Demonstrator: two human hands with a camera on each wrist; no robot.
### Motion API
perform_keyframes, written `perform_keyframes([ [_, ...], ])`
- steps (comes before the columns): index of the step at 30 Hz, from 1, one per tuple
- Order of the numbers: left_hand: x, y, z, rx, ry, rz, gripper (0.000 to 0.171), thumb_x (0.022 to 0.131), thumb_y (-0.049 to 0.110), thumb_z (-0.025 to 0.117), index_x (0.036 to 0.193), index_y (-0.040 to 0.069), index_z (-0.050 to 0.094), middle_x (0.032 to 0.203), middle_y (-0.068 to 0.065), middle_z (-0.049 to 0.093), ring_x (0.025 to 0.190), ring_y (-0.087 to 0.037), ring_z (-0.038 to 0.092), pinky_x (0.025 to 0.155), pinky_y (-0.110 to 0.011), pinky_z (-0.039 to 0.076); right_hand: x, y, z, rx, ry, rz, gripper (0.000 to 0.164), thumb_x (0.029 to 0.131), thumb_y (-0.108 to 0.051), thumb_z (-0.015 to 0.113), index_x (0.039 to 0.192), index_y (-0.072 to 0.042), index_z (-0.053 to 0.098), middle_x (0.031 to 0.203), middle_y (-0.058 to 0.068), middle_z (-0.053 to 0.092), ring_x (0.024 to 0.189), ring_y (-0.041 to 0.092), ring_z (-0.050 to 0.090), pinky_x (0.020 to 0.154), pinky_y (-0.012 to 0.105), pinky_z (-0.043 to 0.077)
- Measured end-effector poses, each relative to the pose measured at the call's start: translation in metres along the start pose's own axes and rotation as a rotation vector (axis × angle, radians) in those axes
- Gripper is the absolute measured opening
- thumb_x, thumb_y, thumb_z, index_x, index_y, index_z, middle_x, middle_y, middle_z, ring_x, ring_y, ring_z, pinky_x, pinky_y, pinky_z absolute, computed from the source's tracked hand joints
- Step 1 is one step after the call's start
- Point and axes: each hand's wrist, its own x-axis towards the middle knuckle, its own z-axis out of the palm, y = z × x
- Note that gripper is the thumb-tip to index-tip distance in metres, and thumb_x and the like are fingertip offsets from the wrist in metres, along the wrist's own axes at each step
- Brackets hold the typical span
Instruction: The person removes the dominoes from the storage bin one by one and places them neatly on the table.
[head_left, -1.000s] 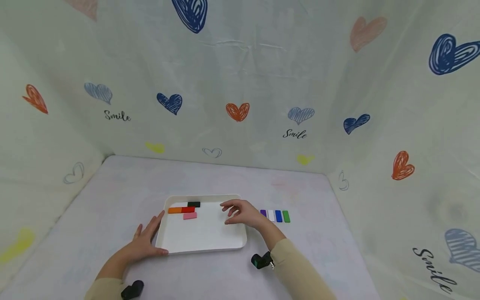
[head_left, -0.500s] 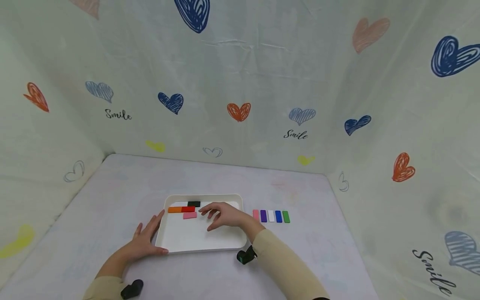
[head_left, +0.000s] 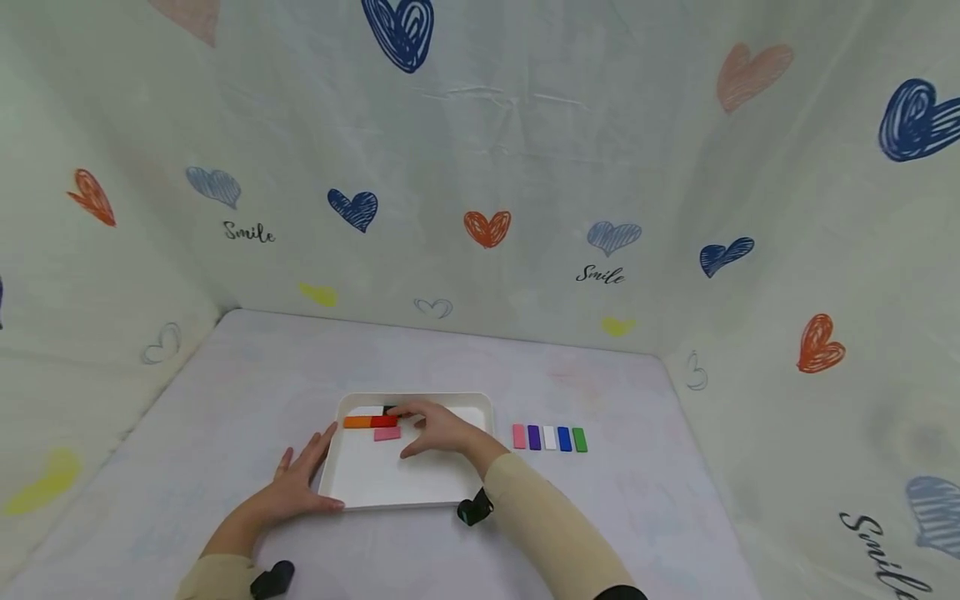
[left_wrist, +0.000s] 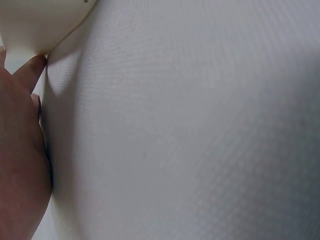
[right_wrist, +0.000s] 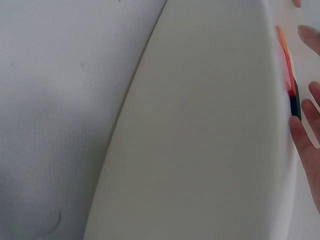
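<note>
A white rectangular tray [head_left: 360,487] lies on the table. In its upper left part are small flat blocks: an orange block [head_left: 357,422] end to end with a red block [head_left: 383,422], a pink block [head_left: 387,434] just below, and a black block [right_wrist: 293,106] above the red one. My right hand [head_left: 442,432] is over the tray with fingers spread and slightly bent. One fingertip appears to touch the black block's end in the right wrist view; nothing is gripped. My left hand [head_left: 288,496] rests against the tray's left side, fingers extended, thumb at the front corner.
Right of the tray, a row of flat blocks lies on the table: pink [head_left: 519,437], purple [head_left: 534,437], white [head_left: 550,438], blue [head_left: 564,439] and green [head_left: 580,440]. A curtain [head_left: 480,125] printed with hearts surrounds the table [head_left: 420,554].
My right hand has moved left across the tray to the black block, uncovering the pink block in the row at right. My left hand keeps its place on the tray.
</note>
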Motion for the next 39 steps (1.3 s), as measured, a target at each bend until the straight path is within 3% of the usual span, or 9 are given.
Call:
perform_keyframes([
  [6, 0.0, 0.002, 0.004, -0.016, 0.006, 0.006, 0.125, 0.062, 0.039, 0.089, 0.154, 0.004, 0.012, 0.154, -0.033, 0.016, 0.142, -0.051, 0.0, 0.108, -0.063, -0.016, 0.002, 0.002, 0.002, -0.046, 0.038, 0.029, 0.067, 0.075, -0.018, 0.086, 0.135, -0.025, 0.057, 0.146, -0.007, 0.045, 0.127, 0.017, 0.045, 0.103, 0.03, 0.041],
  [18, -0.003, 0.004, 0.004, -0.026, -0.002, -0.006, 0.125, 0.063, 0.04, 0.088, 0.155, 0.007, 0.011, 0.156, -0.031, 0.014, 0.142, -0.05, -0.001, 0.108, -0.061, -0.019, 0.004, 0.003, 0.003, -0.085, 0.028, 0.016, 0.062, 0.078, -0.019, 0.084, 0.134, -0.021, 0.059, 0.143, -0.008, 0.048, 0.133, 0.014, 0.041, 0.108, 0.031, 0.035],
  [24, -0.001, 0.002, 0.001, -0.017, 0.014, 0.018, 0.123, 0.064, 0.037, 0.089, 0.154, 0.005, 0.012, 0.154, -0.032, 0.017, 0.142, -0.051, 0.001, 0.108, -0.063, -0.016, 0.008, 0.006, 0.004, -0.082, 0.032, 0.024, 0.053, 0.079, -0.018, 0.083, 0.128, -0.021, 0.063, 0.13, -0.006, 0.055, 0.111, 0.01, 0.051, 0.093, 0.022, 0.046],
  [31, -0.001, 0.002, 0.0, -0.022, 0.012, 0.013, 0.123, 0.064, 0.036, 0.089, 0.154, 0.004, 0.012, 0.154, -0.033, 0.018, 0.142, -0.051, -0.001, 0.108, -0.063, -0.017, 0.009, 0.009, 0.008, -0.044, 0.049, 0.062, 0.055, 0.078, -0.012, 0.083, 0.128, -0.018, 0.064, 0.14, -0.001, 0.045, 0.079, 0.007, 0.052, 0.071, 0.018, 0.05],
  [39, -0.001, 0.002, 0.0, -0.021, 0.018, 0.008, 0.123, 0.063, 0.037, 0.089, 0.154, 0.004, 0.013, 0.154, -0.033, 0.018, 0.142, -0.05, 0.0, 0.108, -0.063, -0.017, 0.01, 0.009, 0.01, -0.073, 0.097, 0.112, 0.06, 0.076, -0.009, 0.084, 0.131, -0.016, 0.062, 0.112, -0.006, 0.048, 0.07, 0.008, 0.049, 0.062, 0.019, 0.045],
])
